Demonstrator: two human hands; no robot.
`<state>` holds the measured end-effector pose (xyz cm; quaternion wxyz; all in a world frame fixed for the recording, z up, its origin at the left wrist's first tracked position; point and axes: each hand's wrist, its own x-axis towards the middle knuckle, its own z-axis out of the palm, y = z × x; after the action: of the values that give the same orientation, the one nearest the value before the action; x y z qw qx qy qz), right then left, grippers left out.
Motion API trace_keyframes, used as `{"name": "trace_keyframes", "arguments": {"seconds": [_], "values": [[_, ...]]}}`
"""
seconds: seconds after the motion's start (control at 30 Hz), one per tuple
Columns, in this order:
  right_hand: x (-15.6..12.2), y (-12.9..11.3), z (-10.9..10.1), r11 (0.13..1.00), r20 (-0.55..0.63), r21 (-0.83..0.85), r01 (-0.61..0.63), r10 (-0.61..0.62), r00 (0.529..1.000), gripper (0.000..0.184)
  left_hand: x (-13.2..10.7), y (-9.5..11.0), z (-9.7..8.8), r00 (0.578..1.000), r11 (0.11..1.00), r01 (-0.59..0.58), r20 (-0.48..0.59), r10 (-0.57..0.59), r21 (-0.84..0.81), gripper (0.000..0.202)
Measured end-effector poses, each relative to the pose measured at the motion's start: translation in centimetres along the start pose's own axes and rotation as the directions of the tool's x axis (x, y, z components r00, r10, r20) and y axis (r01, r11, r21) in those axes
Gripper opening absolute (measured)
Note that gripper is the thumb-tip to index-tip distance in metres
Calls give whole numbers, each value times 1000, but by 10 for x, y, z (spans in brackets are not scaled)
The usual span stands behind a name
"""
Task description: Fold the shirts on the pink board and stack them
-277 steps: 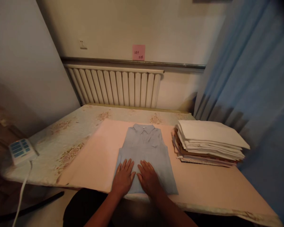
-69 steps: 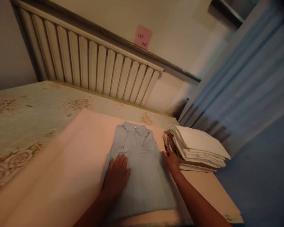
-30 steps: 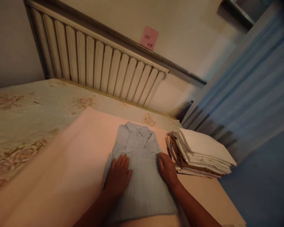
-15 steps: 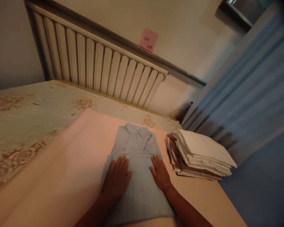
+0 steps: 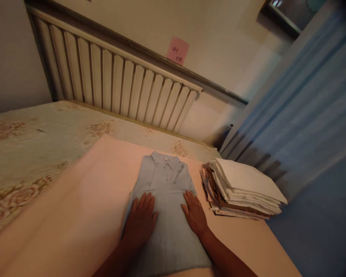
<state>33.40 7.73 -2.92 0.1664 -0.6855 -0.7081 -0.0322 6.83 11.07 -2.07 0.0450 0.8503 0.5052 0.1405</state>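
One pale blue collared shirt (image 5: 174, 234), lightly creased at its chest, lies flat on a pink sheet (image 5: 89, 184) in the head view. The left hand (image 5: 140, 220) and right hand (image 5: 195, 214) rest palm-down on it, each grip uncurled and spread.

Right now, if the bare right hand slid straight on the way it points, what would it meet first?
The right hand would likely first meet the wrinkled upper front of the light-blue collared fabric shirt under it, then the flat pink sheet beyond; heading and depth are unclear.
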Motion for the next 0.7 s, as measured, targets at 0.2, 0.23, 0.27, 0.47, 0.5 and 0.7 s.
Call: {"name": "trace_keyframes", "arguments": {"seconds": [0.2,0.23,0.27,0.47,0.5,0.7], "values": [[0,0,0,1000,7,12,-11,11,1000,49,0,0,-1,1000,1000,-2,17,2,-2,53],[0,0,0,1000,7,12,-13,13,1000,49,0,0,-2,1000,1000,-1,19,1,-6,53],[0,0,0,1000,9,11,-15,15,1000,49,0,0,-2,1000,1000,-1,20,1,-9,53],[0,-4,-4,999,38,-9,-34,35,999,50,1,0,0,1000,1000,1,7,-1,-12,52],[0,-4,-4,999,41,-11,-35,36,999,50,0,-1,1,1000,1000,-1,4,1,-11,52],[0,-3,-3,1000,8,8,-23,23,1000,49,0,-2,5,1000,1000,-9,-11,9,-19,52]]}}
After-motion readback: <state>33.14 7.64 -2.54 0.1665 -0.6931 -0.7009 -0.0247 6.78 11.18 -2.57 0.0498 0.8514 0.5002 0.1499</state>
